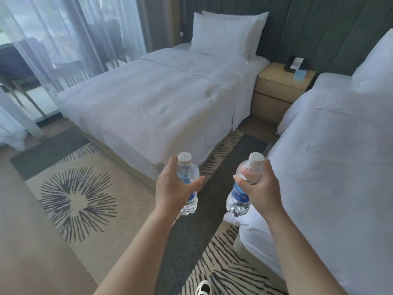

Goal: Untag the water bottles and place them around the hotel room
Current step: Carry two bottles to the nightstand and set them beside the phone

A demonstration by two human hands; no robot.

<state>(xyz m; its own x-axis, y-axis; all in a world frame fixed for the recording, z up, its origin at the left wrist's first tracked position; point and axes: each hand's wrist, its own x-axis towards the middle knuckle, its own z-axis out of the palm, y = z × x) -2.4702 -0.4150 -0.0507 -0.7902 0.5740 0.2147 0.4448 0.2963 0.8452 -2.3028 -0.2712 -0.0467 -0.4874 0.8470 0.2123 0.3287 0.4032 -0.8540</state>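
Note:
I hold two clear plastic water bottles with white caps and blue labels, one in each hand, both upright over the carpet between two beds. My left hand (172, 188) wraps the left bottle (188, 201) around its middle. My right hand (260, 184) grips the right bottle (239, 195) just under its shoulder. No tag shows on either bottle; my fingers hide part of each neck.
A white made bed (153, 103) with pillows (227, 33) stands ahead, a second white bed (331, 158) at the right. Between them is a wooden nightstand (276, 88) holding a dark phone (294, 63) and a blue card. Sheer curtains (70, 39) cover the window at the left. Patterned carpet (78, 201) lies underfoot.

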